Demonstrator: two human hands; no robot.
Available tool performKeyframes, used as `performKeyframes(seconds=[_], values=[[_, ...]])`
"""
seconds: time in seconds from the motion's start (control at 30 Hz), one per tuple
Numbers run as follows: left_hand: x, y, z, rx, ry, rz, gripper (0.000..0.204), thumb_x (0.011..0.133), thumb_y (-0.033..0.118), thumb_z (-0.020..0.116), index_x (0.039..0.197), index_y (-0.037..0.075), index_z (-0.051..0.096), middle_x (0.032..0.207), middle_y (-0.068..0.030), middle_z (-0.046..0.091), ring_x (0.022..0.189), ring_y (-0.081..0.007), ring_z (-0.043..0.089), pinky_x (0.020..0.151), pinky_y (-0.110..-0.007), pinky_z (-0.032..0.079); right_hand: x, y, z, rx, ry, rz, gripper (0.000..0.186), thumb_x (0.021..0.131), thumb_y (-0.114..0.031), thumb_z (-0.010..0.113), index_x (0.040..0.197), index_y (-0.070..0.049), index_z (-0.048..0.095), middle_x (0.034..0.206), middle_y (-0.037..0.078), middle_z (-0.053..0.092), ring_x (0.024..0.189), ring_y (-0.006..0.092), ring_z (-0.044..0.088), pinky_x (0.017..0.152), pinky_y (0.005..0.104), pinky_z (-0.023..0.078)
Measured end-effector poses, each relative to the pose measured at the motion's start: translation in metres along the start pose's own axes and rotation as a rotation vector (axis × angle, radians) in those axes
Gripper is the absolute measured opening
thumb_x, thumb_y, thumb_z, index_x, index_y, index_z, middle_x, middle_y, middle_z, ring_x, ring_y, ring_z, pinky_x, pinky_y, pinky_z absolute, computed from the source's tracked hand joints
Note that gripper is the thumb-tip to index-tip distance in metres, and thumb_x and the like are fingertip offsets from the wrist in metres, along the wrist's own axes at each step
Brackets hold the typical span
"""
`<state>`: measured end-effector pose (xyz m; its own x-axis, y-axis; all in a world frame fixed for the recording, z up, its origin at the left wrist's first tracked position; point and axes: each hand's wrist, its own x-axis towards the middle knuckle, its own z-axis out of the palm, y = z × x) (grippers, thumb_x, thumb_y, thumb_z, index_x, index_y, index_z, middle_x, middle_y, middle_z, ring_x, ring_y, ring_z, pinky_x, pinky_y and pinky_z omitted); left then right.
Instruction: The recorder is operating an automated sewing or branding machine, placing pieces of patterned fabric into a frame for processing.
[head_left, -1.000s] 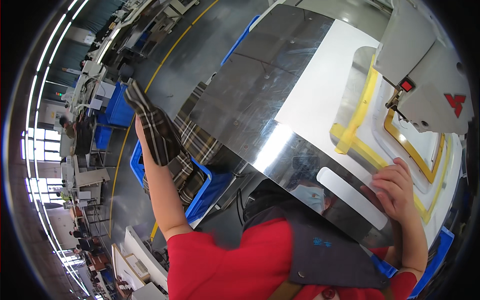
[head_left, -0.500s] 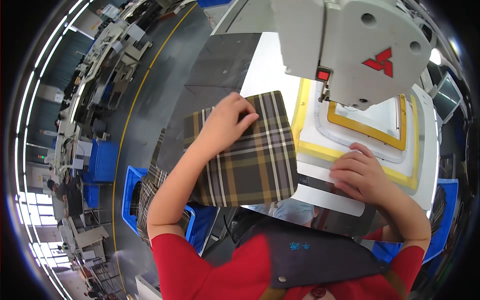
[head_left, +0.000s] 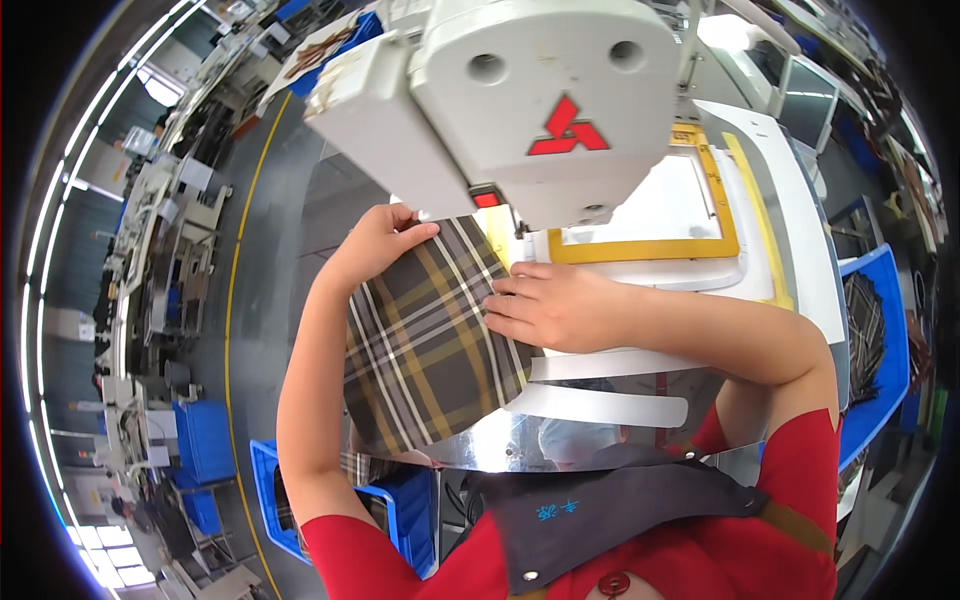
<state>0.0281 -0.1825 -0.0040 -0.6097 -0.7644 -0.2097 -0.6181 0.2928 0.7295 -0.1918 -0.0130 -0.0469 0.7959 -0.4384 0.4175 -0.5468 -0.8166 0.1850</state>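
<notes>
My left hand grips the top-left edge of a plaid fabric piece, thumb on top. My right hand lies with fingers apart on that piece's right edge. The fabric rests on a shiny metal plate, left of a yellow rectangular frame on a white template. A grey-white sewing machine head hangs just above both hands, its needle area near the fabric's upper right corner.
Blue bins with plaid cloth stand at the lower left and at the right. An aisle with a yellow floor line runs along the left, past rows of workstations. A co-worker is at the far lower left.
The plaid piece was lifted from the left bin onto the plate and now lies nearer the machine. My left hand moved up with it; my right hand moved left onto it.
</notes>
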Motion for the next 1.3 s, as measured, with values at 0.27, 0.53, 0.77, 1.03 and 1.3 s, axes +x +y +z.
performKeyframes(seconds=[0.27, 0.53, 0.77, 1.03, 1.3], values=[[0.035, 0.023, 0.042, 0.315, 0.193, 0.423, 0.044, 0.082, 0.034, 0.074, 0.117, 0.009, 0.064, 0.114, -0.0109, 0.067, 0.106, -0.0300, 0.062, 0.091, -0.039, 0.049, -0.038, -0.006, -0.019, 0.022, 0.006, 0.176, 0.030, 0.084, -0.012, 0.057, 0.109, 0.002, 0.063, 0.112, 0.015, 0.066, 0.106, 0.0285, 0.064, 0.093, 0.0364, 0.050], [0.047, 0.041, 0.018, 0.458, -0.061, 0.395, 0.054, 0.077, 0.040, 0.078, 0.122, 0.014, 0.064, 0.120, -0.0098, 0.065, 0.112, -0.0273, 0.059, 0.097, -0.039, 0.047, -0.080, -0.008, -0.050, -0.095, -0.080, 0.255, 0.028, 0.082, -0.011, 0.059, 0.105, 0.003, 0.065, 0.110, 0.016, 0.067, 0.104, 0.0282, 0.065, 0.092, 0.0365, 0.051], [0.058, -0.060, 0.018, 0.265, 0.233, 0.589, 0.040, 0.078, 0.019, 0.076, 0.114, 0.006, 0.066, 0.110, -0.0139, 0.068, 0.103, -0.0313, 0.063, 0.087, -0.040, 0.050, -0.133, -0.019, -0.096, -0.155, -0.115, 0.418, 0.025, 0.081, -0.010, 0.059, 0.103, 0.000, 0.066, 0.107, 0.013, 0.067, 0.102, 0.0249, 0.065, 0.088, 0.0345, 0.051], [0.105, 0.003, 0.105, 0.309, 0.221, 0.645, 0.038, 0.078, 0.018, 0.075, 0.113, 0.005, 0.066, 0.109, -0.0139, 0.068, 0.102, -0.0319, 0.063, 0.086, -0.040, 0.050, -0.195, -0.016, -0.112, -0.017, 0.026, 0.972, 0.019, 0.080, -0.005, 0.061, 0.097, -0.007, 0.068, 0.098, 0.008, 0.066, 0.093, 0.0262, 0.064, 0.080, 0.0368, 0.051], [0.086, 0.001, 0.093, 0.418, 0.248, 0.653, 0.036, 0.079, 0.017, 0.073, 0.112, 0.005, 0.066, 0.108, -0.0139, 0.068, 0.101, -0.0326, 0.063, 0.086, -0.040, 0.050, -0.195, 0.093, -0.064, 0.095, 0.236, 1.191, 0.018, 0.086, -0.015, 0.067, 0.099, -0.002, 0.069, 0.096, 0.010, 0.061, 0.084, 0.0268, 0.061, 0.078, 0.0328, 0.049]])
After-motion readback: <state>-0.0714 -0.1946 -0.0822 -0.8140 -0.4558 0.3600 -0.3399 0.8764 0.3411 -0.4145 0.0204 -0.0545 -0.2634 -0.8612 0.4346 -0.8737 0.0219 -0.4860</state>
